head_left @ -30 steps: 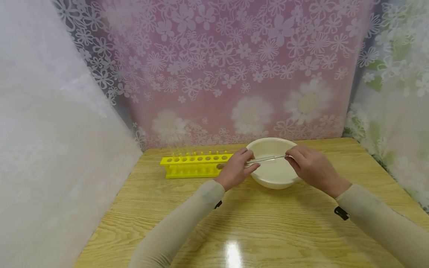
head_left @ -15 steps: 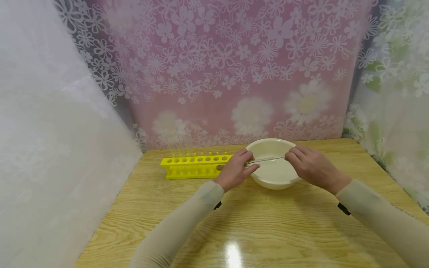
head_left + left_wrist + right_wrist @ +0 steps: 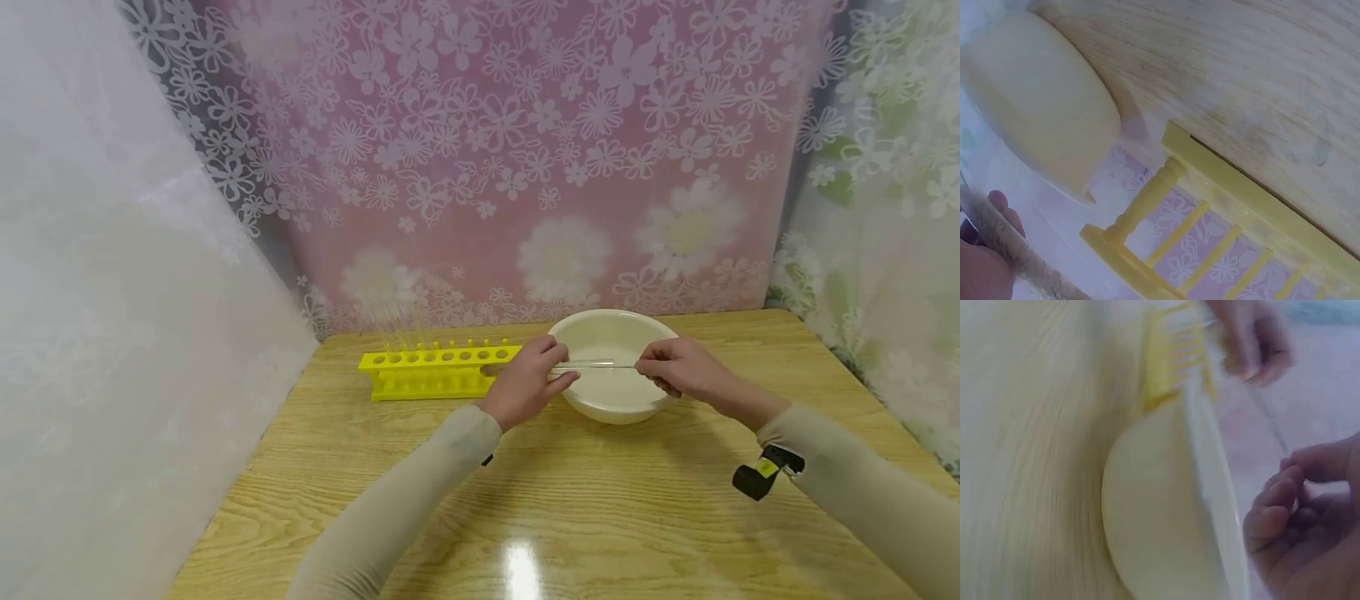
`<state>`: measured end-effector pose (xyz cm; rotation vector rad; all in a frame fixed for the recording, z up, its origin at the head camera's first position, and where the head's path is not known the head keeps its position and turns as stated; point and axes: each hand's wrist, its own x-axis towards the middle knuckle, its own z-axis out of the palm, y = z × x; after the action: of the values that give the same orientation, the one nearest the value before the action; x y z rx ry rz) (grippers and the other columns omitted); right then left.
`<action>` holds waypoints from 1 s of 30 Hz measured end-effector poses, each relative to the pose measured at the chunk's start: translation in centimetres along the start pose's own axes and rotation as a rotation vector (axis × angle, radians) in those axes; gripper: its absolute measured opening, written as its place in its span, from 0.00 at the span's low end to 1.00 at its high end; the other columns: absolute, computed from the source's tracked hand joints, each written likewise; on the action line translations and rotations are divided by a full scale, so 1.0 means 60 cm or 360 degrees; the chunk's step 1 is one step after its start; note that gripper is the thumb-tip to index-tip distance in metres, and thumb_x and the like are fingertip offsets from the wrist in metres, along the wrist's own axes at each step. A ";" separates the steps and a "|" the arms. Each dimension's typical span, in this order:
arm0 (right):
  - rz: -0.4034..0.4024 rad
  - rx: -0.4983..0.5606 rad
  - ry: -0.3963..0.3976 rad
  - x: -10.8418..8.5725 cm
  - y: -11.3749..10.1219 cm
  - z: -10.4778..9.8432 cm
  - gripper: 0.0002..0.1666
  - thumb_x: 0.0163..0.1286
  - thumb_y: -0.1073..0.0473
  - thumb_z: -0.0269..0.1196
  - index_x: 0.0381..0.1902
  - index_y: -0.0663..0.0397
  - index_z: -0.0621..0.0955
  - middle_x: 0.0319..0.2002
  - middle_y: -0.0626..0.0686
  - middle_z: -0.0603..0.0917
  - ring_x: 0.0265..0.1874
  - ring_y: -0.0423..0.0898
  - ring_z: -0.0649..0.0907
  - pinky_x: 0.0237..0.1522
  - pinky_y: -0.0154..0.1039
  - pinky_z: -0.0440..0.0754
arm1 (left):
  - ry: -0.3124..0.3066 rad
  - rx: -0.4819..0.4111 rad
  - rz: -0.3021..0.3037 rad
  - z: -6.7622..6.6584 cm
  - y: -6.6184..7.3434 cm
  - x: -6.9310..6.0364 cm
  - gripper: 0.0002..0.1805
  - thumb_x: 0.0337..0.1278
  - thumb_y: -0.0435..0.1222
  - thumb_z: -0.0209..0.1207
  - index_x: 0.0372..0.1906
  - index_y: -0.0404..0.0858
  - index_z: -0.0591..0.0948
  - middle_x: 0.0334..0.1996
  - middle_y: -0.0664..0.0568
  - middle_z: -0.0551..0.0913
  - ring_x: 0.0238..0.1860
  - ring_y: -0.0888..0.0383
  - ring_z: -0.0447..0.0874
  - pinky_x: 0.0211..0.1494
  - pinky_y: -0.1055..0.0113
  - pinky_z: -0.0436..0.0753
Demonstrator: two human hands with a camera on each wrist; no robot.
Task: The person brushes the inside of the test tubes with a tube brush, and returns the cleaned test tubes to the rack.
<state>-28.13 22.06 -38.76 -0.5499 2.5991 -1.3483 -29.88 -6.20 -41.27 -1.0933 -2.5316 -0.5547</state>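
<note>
In the head view my left hand [image 3: 525,382] holds a clear glass test tube [image 3: 588,365] lying level over the white basin. A test tube brush is inside it; its brown bristles [image 3: 491,370] show left of the hand. My right hand [image 3: 686,371] pinches the thin wire handle [image 3: 624,367] sticking out of the tube's right end. The left wrist view gives a close look at the fuzzy bristles [image 3: 1019,250] beside the left fingers. In the blurred right wrist view the right thumb and fingers [image 3: 1310,462] meet on the wire.
The white basin [image 3: 615,408] stands on the wooden table [image 3: 480,500] beneath both hands. To its left is a yellow test tube rack [image 3: 435,357], with several clear tubes [image 3: 397,325] at its left end. Flower-patterned curtains surround the table's back and sides.
My right hand has turned and dropped slightly, its fingers still on the wire. The tube has tilted from rising rightward to nearly level. My left hand stays almost in place.
</note>
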 end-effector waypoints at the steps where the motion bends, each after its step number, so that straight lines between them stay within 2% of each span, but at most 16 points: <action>1: 0.0093 0.0110 -0.0070 0.003 -0.002 -0.004 0.15 0.78 0.57 0.56 0.35 0.64 0.76 0.22 0.51 0.71 0.18 0.42 0.69 0.24 0.39 0.71 | 0.0005 0.0027 0.0022 0.000 0.000 0.000 0.11 0.71 0.47 0.59 0.45 0.45 0.75 0.41 0.56 0.74 0.40 0.62 0.72 0.46 0.74 0.75; 4: 0.0269 0.0381 -0.0239 0.012 -0.004 -0.014 0.15 0.78 0.58 0.53 0.31 0.61 0.74 0.22 0.50 0.69 0.19 0.42 0.68 0.25 0.39 0.70 | 0.0039 0.0105 0.0085 0.002 -0.002 0.001 0.11 0.70 0.46 0.60 0.44 0.44 0.75 0.40 0.56 0.74 0.39 0.61 0.71 0.45 0.74 0.75; 10: 0.0418 0.0711 -0.0444 0.017 0.007 -0.028 0.17 0.78 0.60 0.51 0.25 0.54 0.72 0.20 0.48 0.63 0.18 0.42 0.62 0.26 0.40 0.62 | 0.0092 0.0322 0.0306 0.012 -0.004 0.004 0.11 0.71 0.46 0.60 0.41 0.43 0.74 0.36 0.55 0.71 0.35 0.60 0.69 0.46 0.70 0.72; 13: 0.0411 0.0747 -0.0447 0.014 0.013 -0.030 0.15 0.78 0.59 0.53 0.28 0.56 0.74 0.21 0.47 0.63 0.18 0.42 0.62 0.26 0.39 0.64 | 0.0101 0.0328 0.0339 0.015 -0.003 0.004 0.12 0.71 0.45 0.60 0.39 0.42 0.73 0.35 0.55 0.71 0.34 0.60 0.69 0.45 0.68 0.71; 15: 0.0346 0.0670 -0.0382 0.012 0.014 -0.028 0.15 0.78 0.57 0.54 0.32 0.60 0.75 0.22 0.48 0.66 0.19 0.42 0.64 0.25 0.39 0.67 | 0.0096 0.0248 0.0271 0.016 -0.002 0.003 0.11 0.70 0.45 0.61 0.40 0.42 0.74 0.36 0.55 0.71 0.35 0.60 0.68 0.44 0.70 0.71; 17: 0.0239 0.0493 -0.0267 0.008 0.016 -0.023 0.16 0.79 0.54 0.56 0.37 0.63 0.76 0.23 0.50 0.69 0.19 0.42 0.67 0.25 0.39 0.71 | 0.0091 0.0150 0.0172 0.018 -0.002 0.002 0.11 0.70 0.45 0.61 0.42 0.43 0.74 0.37 0.54 0.72 0.36 0.60 0.68 0.43 0.71 0.72; 19: 0.0073 0.0212 -0.0125 0.004 0.015 -0.017 0.17 0.78 0.52 0.58 0.41 0.64 0.78 0.25 0.52 0.74 0.21 0.43 0.70 0.26 0.40 0.73 | 0.0090 0.0063 0.0091 0.019 -0.003 0.002 0.11 0.71 0.45 0.60 0.43 0.43 0.74 0.38 0.54 0.73 0.37 0.60 0.69 0.43 0.72 0.72; 22: -0.0232 -0.0286 0.0068 -0.001 0.011 -0.005 0.15 0.75 0.52 0.61 0.46 0.59 0.81 0.29 0.51 0.80 0.24 0.41 0.76 0.29 0.38 0.76 | 0.0077 0.0012 0.0022 0.017 -0.004 0.002 0.10 0.71 0.45 0.59 0.44 0.44 0.74 0.39 0.54 0.73 0.37 0.61 0.69 0.43 0.73 0.73; 25: -0.0569 -0.0724 0.0210 -0.004 0.007 0.006 0.09 0.71 0.57 0.66 0.45 0.55 0.85 0.33 0.46 0.84 0.28 0.35 0.78 0.31 0.35 0.78 | 0.0053 -0.0013 -0.0009 0.014 -0.004 0.002 0.11 0.71 0.46 0.59 0.44 0.44 0.74 0.40 0.54 0.74 0.38 0.61 0.70 0.42 0.73 0.74; 28: -0.0831 -0.0979 0.0301 -0.002 0.003 0.015 0.06 0.67 0.64 0.68 0.42 0.54 0.86 0.35 0.45 0.85 0.28 0.33 0.79 0.31 0.35 0.79 | 0.0028 -0.0008 -0.0028 0.009 -0.002 0.002 0.11 0.71 0.47 0.59 0.44 0.44 0.75 0.40 0.55 0.74 0.39 0.61 0.71 0.43 0.74 0.75; 30: -0.0934 -0.1095 0.0359 0.000 0.002 0.018 0.05 0.66 0.65 0.67 0.39 0.53 0.87 0.34 0.46 0.85 0.27 0.32 0.77 0.29 0.34 0.78 | 0.0021 0.0009 -0.0033 0.008 -0.002 0.004 0.11 0.71 0.47 0.59 0.45 0.44 0.76 0.41 0.56 0.74 0.40 0.61 0.72 0.44 0.75 0.75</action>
<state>-27.85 21.28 -39.50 -1.4165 3.2220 -0.5750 -30.18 -5.91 -41.59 -1.0588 -2.5342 -0.5579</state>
